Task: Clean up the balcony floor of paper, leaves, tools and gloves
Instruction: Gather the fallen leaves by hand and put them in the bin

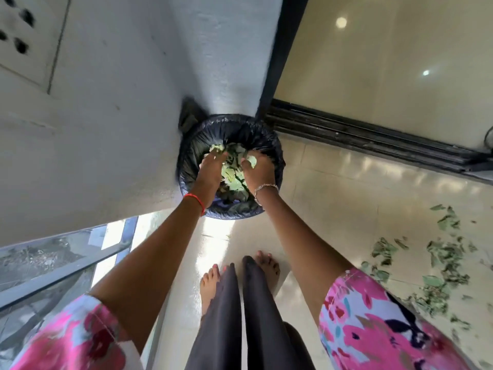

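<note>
- Leaves [231,178] sit in a bunch between both hands, right over the bin [186,166] with the black bag in it.
- Left hand [210,169] has its fingers [217,157] fairly straight and close together, pushing on the bunch from the left side.
- Right hand [258,170] has its fingers [246,162] bent down round part of the bunch.
- More leaves [440,263] lie on the shiny floor [333,209], well off to the right of the fingers and nearer the person.
- Bare feet [210,279] stand on the floor, behind the fingers.
</note>
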{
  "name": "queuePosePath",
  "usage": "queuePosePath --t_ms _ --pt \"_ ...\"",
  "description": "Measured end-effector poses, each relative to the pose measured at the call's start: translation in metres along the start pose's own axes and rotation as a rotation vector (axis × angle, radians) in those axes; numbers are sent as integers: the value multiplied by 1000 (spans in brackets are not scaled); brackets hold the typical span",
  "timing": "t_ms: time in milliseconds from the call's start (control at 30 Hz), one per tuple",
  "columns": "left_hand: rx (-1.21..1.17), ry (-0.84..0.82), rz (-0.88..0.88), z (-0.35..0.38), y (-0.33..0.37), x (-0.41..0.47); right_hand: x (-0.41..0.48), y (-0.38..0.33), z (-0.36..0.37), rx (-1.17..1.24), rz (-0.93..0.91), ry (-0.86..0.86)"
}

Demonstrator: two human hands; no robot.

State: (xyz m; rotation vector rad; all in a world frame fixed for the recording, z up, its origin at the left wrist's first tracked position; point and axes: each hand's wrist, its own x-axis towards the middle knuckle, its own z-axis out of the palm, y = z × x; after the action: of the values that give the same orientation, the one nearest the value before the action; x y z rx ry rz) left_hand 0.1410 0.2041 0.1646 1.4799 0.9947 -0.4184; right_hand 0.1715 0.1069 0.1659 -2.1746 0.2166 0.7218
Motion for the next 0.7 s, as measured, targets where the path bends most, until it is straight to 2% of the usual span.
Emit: queuePosePath --t_ms 167,233,333,467,600,700 --pt "400 -42 204 23 41 -68 -59 -25 -68 92 9 105" --pt "568 -132 325 44 67 -105 -89 -23 -103 130 45 192" --pt "822 -351 489 81 97 -166 -138 -4 -151 160 112 337" --pt "1205 -651 660 156 114 -236 -208 49 -222 255 314 555" --pt "1421 -858 765 237 97 -290 -272 113 -277 416 541 692" --pt "1539 -962 806 289 68 -313 -306 168 -299 452 629 733"
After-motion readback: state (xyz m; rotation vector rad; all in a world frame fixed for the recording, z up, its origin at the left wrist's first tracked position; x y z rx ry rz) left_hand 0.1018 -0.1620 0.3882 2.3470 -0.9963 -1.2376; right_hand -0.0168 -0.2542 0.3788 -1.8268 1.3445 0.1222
